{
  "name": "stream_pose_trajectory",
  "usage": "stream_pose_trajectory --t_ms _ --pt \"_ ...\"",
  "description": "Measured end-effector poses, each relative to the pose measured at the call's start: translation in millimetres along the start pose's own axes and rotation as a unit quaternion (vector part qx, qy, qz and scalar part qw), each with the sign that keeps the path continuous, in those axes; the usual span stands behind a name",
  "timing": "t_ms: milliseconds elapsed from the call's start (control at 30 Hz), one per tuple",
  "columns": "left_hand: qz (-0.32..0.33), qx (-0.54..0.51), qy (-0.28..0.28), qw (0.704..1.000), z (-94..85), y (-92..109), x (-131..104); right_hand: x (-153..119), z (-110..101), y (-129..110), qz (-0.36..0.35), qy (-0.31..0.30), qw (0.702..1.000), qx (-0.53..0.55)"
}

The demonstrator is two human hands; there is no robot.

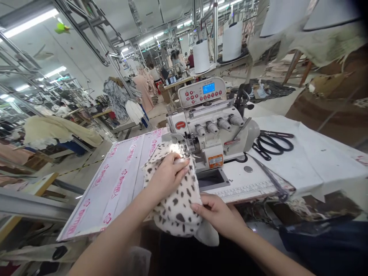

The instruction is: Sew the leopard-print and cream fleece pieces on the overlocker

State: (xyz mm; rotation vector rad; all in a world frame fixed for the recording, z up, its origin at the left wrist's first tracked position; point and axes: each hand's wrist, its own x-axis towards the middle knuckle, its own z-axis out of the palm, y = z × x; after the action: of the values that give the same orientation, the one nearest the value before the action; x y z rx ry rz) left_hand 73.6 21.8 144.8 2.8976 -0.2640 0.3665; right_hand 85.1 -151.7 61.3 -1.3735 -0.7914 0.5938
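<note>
A white fleecy fabric piece with dark spots [179, 199] lies at the front of an overlock sewing machine [207, 130]. Its upper end reaches under the lit presser foot [186, 149]. My left hand [169, 172] is on top of the fabric close to the foot, thumb and fingers drawn together on the cloth. Lower down, my right hand [215, 212] pinches the fabric's right edge between thumb and fingers. A plain pale part of the cloth [208, 233] hangs below that hand. The needle area is partly hidden by glare.
Black-handled scissors [273, 143] rest on the white-covered table right of the machine. Printed plastic sheeting [115, 184] covers the table's left side. White thread cones [201, 56] stand behind. Garment heaps [117, 99] and people at other stations are farther back.
</note>
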Motion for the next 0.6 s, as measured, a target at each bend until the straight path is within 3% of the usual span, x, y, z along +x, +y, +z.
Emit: stream_pose_trajectory --t_ms 200,300,600 --pt "0.077 0.029 0.058 0.995 4.1 -1.5 -3.4 10.5 -4.0 1.7 -0.028 0.020 0.997 -0.071" --pt "0.078 -0.002 0.079 0.994 7.9 3.5 -12.8 11.0 -3.5 2.2 -0.036 0.034 0.995 -0.090" --pt "0.034 -0.055 0.020 0.998 0.2 -6.6 -19.2 5.9 -5.6 1.4 0.023 0.067 0.996 -0.062"
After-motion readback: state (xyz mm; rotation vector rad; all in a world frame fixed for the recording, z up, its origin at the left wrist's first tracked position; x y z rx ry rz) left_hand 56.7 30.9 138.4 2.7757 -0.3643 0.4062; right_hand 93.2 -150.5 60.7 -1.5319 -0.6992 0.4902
